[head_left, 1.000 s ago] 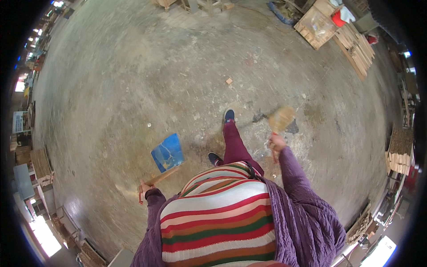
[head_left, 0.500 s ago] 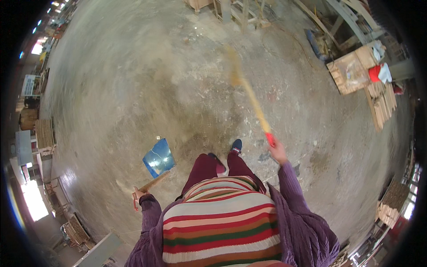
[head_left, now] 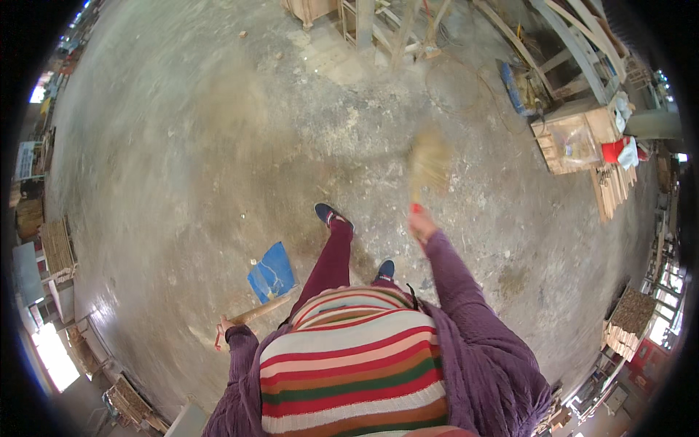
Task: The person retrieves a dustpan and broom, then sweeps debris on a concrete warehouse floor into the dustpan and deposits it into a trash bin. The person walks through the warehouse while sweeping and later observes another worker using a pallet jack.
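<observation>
My right hand (head_left: pixel 422 225) is closed round the red grip of a straw-coloured broom (head_left: pixel 430 156). The broom's spread bristles are smeared by motion, out over the floor ahead of my right side. Low at my left side, my left hand (head_left: pixel 225 327) grips the end of a wooden handle belonging to a blue dustpan (head_left: pixel 271 273). The pan's blue face carries a pale crooked line and hangs beside my left leg. Whether it touches the floor I cannot tell.
Worn, stained concrete floor (head_left: pixel 240 167) spreads around my feet. At the far right stand a wooden box (head_left: pixel 575 138), a red container (head_left: pixel 614 151) and wooden strips (head_left: pixel 616 191). Timber frames (head_left: pixel 364 25) rise at the far edge. Stacked boards (head_left: pixel 58 249) line the left.
The broom has swung nearer and its head has moved right, with my right hand shifting left. My left foot has stepped forward. The dustpan stays in my left hand.
</observation>
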`<state>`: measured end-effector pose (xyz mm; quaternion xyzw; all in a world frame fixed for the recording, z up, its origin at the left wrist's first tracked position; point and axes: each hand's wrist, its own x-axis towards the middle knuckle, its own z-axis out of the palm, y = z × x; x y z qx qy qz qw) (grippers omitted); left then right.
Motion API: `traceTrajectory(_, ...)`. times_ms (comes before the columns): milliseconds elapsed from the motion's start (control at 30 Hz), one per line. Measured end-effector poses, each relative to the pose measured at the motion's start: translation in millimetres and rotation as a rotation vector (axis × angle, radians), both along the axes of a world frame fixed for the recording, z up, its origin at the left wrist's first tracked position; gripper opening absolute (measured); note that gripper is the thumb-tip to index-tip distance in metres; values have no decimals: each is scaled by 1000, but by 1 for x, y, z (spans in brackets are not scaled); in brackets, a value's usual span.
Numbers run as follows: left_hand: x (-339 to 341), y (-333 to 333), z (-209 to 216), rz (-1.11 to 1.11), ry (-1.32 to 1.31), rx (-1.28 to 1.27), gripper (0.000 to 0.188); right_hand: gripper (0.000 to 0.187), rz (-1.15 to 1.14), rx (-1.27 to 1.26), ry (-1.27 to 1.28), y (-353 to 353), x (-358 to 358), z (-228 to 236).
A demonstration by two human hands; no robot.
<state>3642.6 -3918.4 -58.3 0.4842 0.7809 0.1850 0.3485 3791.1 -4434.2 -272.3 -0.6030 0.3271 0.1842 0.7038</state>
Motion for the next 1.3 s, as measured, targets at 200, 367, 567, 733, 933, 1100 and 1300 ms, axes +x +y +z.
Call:
traceTrajectory(200, 118, 66, -10, -20, -221, 2, 46, 38, 561, -137, -83, 138, 214, 62)
traceTrajectory(367, 174, 95, -12, 79, -346, -77, 55, 58, 600, -707, -368, 88, 202, 91)
traceTrajectory(567, 248, 110, -19, 153, -495, 18, 59, 41, 366, -1053, 138, -9, 188, 123)
traceTrajectory(733, 303, 104, -18, 74, -484, 11, 57, 16, 766, -1209, 79, -32, 289, 56)
traceTrajectory(933, 343, 68, -3, 119, -377, 29, 75, 41, 818, -751, -212, 70, 408, 30)
traceTrajectory(1100, 384, 33, -14, 246, -290, 94, 79, 39, 813, -766, -363, 46, 465, 103)
traceTrajectory(1300, 419, 15, 7, 322, -254, -53, 80, 26, 716, -823, -61, 85, 577, 42)
